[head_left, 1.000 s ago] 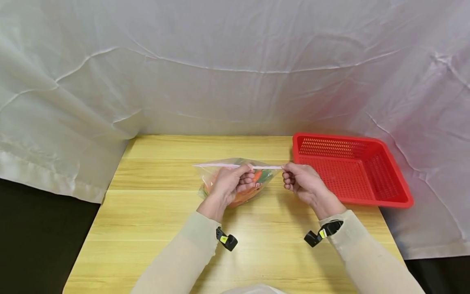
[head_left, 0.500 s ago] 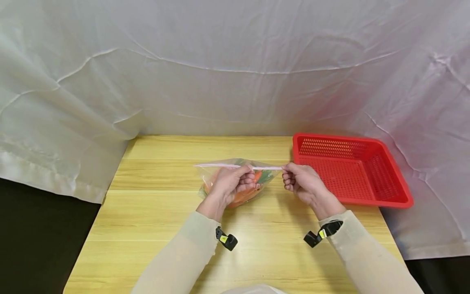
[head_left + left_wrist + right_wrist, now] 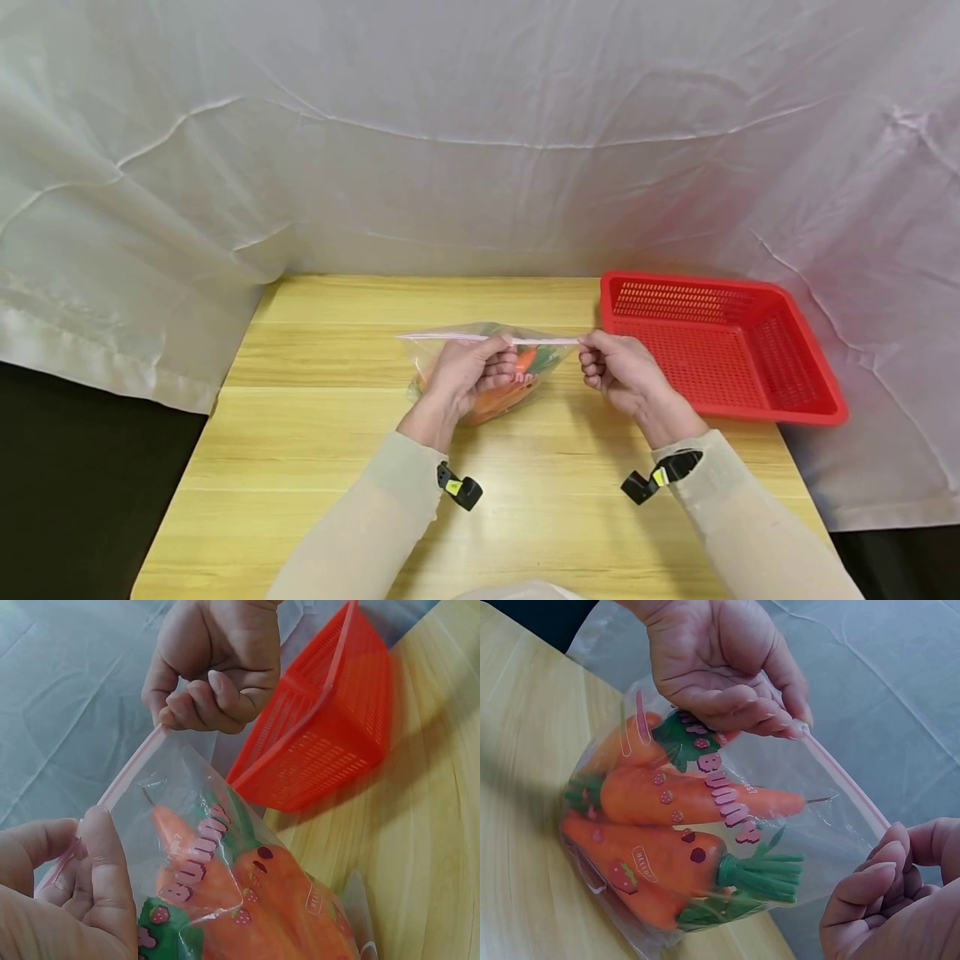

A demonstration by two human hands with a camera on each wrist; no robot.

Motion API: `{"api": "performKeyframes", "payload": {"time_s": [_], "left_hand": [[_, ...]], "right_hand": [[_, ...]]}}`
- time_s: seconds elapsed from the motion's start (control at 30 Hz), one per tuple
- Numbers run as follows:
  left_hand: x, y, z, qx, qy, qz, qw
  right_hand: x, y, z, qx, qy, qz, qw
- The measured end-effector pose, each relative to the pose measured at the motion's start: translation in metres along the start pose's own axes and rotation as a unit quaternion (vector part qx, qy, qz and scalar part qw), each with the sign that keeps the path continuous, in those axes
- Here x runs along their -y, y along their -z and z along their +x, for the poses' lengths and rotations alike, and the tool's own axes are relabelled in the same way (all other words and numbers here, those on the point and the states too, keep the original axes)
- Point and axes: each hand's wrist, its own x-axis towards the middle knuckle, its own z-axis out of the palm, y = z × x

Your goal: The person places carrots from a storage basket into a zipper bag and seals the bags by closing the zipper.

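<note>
A clear zip bag (image 3: 423, 356) with pink "Bunny" lettering stands over the table, its pink-edged zip strip (image 3: 847, 780) stretched straight across the top. Orange carrots (image 3: 697, 801) with green tops show through the plastic. My left hand (image 3: 468, 371) pinches the strip near its middle between thumb and forefinger, the other fingers curled beneath. At the strip's right end, my right hand (image 3: 618, 367) pinches the corner with thumb and forefinger. In the head view the left hand covers part of the bag.
A red plastic basket (image 3: 813, 392) with slotted sides sits at the back right of the wooden table (image 3: 315, 467), just beyond the right hand. Pale curtains (image 3: 480, 192) hang behind and along the sides. Each wrist carries a small black camera (image 3: 468, 493).
My left hand has shifted very slightly left along the zip strip. The right hand keeps its pinch on the corner, and the bag stays in much the same place.
</note>
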Motion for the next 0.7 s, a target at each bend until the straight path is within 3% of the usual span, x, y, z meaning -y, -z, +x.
{"api": "performKeyframes", "payload": {"time_s": [0.7], "left_hand": [[-0.0044, 0.0068, -0.0021, 0.001, 0.004, -0.004, 1.0]], "right_hand": [[0.0008, -0.0001, 0.0003, 0.001, 0.0, 0.013, 0.9999]]}}
